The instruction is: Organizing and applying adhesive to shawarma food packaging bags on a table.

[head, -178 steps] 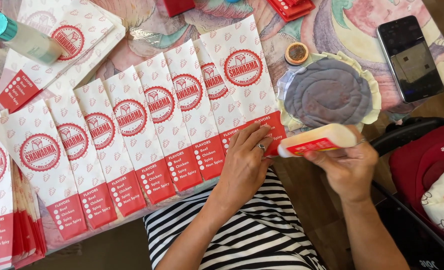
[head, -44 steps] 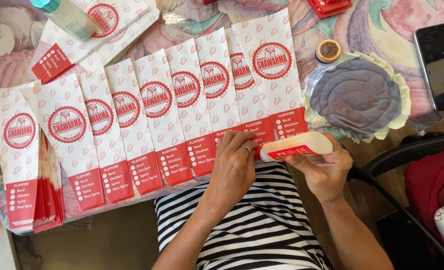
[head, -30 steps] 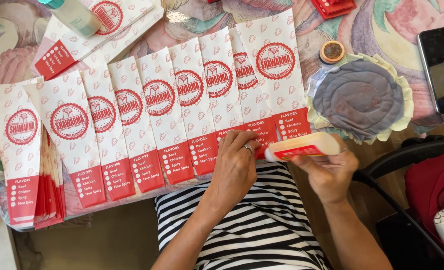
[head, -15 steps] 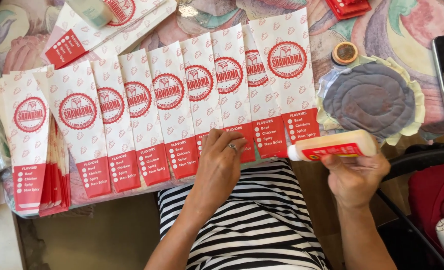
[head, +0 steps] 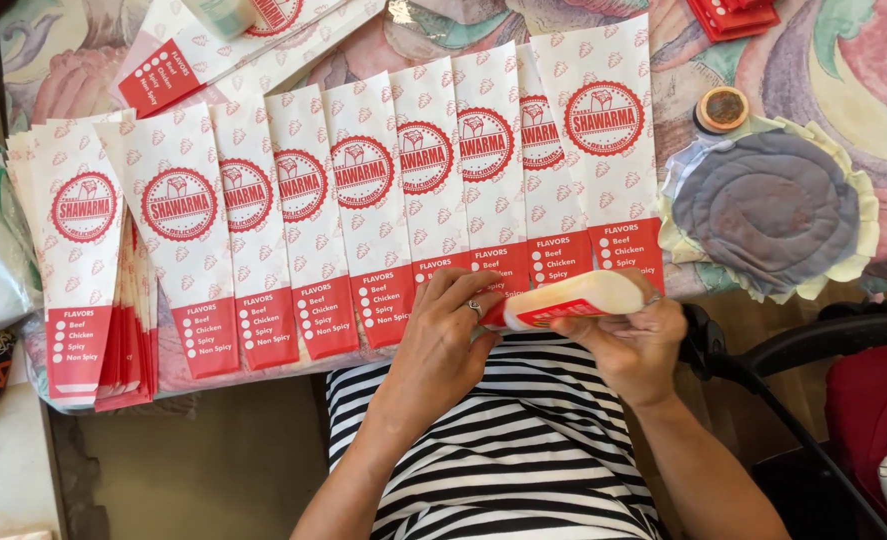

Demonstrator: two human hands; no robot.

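Note:
A row of several white and red paper sleeves [head: 373,200] lies fanned and overlapping along the table's near edge. My right hand [head: 631,340] grips a white glue stick with a red label [head: 568,298], held sideways just below the sleeves' red ends. My left hand [head: 443,340], with a ring on one finger, touches the stick's left tip and rests against the red end of a sleeve [head: 443,275]. A thick stack of the same sleeves [head: 88,250] sits at the left end of the row.
A round grey quilted mat with a pale frilled edge [head: 773,210] lies at the right, a small round tin [head: 723,108] above it. More sleeves [head: 193,50] lie at the back left. A red object [head: 738,15] sits at the top edge, a dark chair frame [head: 813,350] lower right.
My left hand slid left along the sleeve ends, then came back to the glue stick's tip. My right hand kept hold of the stick. The view shifted slightly.

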